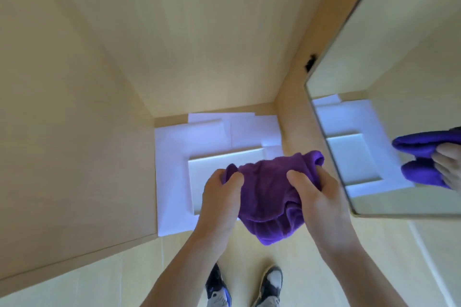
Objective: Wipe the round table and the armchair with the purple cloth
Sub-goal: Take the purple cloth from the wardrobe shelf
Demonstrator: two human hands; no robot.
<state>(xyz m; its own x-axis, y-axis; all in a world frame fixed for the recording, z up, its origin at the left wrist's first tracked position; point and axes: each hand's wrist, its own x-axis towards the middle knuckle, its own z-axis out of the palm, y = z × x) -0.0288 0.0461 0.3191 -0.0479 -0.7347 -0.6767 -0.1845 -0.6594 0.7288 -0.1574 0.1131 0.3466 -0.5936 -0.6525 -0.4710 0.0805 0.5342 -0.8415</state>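
Both the left hand (219, 197) and right hand (316, 197) have fingers closed on the bunched purple terry cloth (269, 197), held in the air before the pale wooden cabinet (199, 45); folding it into a flat pad would likely help wiping.

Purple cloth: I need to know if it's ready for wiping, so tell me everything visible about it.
The purple cloth looks like soft, fuzzy terry or microfibre, deep violet, bunched and sagging in loose folds rather than spread flat. It hangs in mid-air, gripped at its upper edge by the left hand and right hand. The mirror on the right reflects it.
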